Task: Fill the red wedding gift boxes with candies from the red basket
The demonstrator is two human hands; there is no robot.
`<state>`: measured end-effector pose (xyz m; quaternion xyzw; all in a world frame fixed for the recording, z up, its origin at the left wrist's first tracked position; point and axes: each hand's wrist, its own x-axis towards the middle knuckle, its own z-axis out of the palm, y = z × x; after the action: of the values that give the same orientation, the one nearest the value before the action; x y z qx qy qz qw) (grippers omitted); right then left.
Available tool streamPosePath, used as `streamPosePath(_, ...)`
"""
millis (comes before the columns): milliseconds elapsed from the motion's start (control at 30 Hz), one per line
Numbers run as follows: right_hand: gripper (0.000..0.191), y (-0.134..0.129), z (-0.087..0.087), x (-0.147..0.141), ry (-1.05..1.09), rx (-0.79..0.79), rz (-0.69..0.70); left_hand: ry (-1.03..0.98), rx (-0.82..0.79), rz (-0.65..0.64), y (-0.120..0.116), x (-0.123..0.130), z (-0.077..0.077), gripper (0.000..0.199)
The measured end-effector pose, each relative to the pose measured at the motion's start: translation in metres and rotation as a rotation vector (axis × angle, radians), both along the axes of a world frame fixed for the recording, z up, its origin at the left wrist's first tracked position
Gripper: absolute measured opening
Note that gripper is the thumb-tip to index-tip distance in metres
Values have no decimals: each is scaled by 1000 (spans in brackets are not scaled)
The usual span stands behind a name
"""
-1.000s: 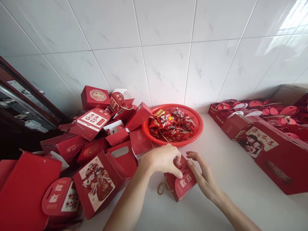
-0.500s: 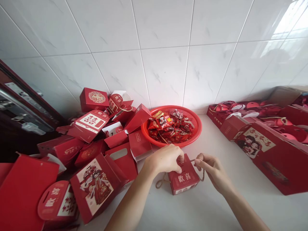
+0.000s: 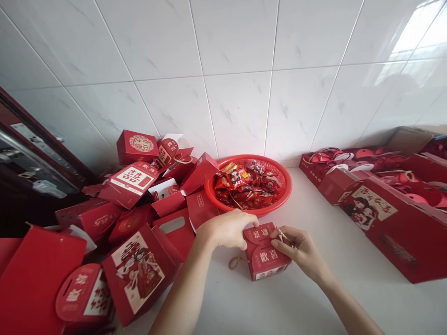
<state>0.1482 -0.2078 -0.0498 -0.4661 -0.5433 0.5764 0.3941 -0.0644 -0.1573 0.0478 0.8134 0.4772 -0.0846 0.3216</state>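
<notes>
So I'm standing here watching two hands working on a little red card box [image 3: 265, 256], which is sitting on the smooth pale counter [image 3: 226, 302], just in front of a red plastic basket [image 3: 284, 200]. The left hand [image 3: 228, 230] is curving around the box's left side, thumb and fingers apart; can't tell how hard they're pressing. The right hand [image 3: 300, 246] is pinching some twisted cord [image 3: 283, 235], thumb and fingertips together, right over the rounded flaps. A rough, stringy loop [image 3: 236, 262] is sticking out the left side. Shiny, crinkly sweets [image 3: 240, 181] are filling the basket, angular boxes [image 3: 138, 274] are piling up left, and a long red carton [image 3: 405, 228] is standing right.
</notes>
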Motion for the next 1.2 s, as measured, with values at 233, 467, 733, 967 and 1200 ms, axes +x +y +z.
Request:
streamPosePath(233, 54, 3, -7, 1, 60, -24, 5, -7, -24, -46, 2, 7, -8, 58)
streamPosePath(467, 51, 3, -11, 3, 60, -10, 7, 70, 43, -11, -5, 11, -16, 61)
streamPosePath(733, 55, 3, -11, 5, 18, 42, -13, -42, 120, 24, -7, 3, -7, 41)
streamPosePath(967, 47, -1, -3, 3, -109, 170, -43, -313, -79, 152, -4, 0, 4, 44)
streamPosePath(1200, 31, -3, 35, 8, -245, 337, -92, -902, -219, 213, -11, -8, 20, 41)
